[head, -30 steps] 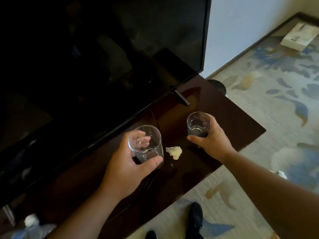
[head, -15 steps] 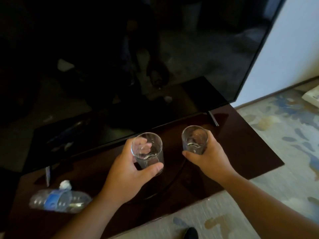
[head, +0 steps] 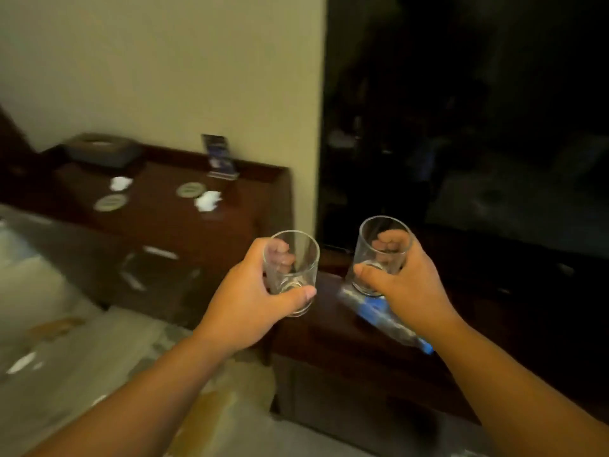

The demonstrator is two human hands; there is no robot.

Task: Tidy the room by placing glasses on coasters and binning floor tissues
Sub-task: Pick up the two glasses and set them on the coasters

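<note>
My left hand [head: 245, 301] grips a clear glass [head: 296, 258] held up in the air. My right hand [head: 408, 285] grips a second clear glass [head: 384, 235] above the dark TV cabinet [head: 362, 351]. Two round pale coasters [head: 110, 202] [head: 190, 189] lie on a dark wooden desk [head: 158, 209] at the back left. Crumpled white tissues [head: 207, 201] [head: 120, 183] lie on that desk beside the coasters. A white tissue [head: 21, 362] lies on the carpet at the lower left.
A plastic water bottle [head: 379, 308] with a blue label lies on the cabinet under my right hand. A black TV screen [head: 478, 127] fills the right. On the desk stand a dark tissue box [head: 102, 150] and an upright card [head: 219, 156]. Patterned carpet [head: 66, 308] covers the floor.
The view has swung left from the TV cabinet to the desk with coasters. Both hands have lifted their glasses off the cabinet and carry them leftward.
</note>
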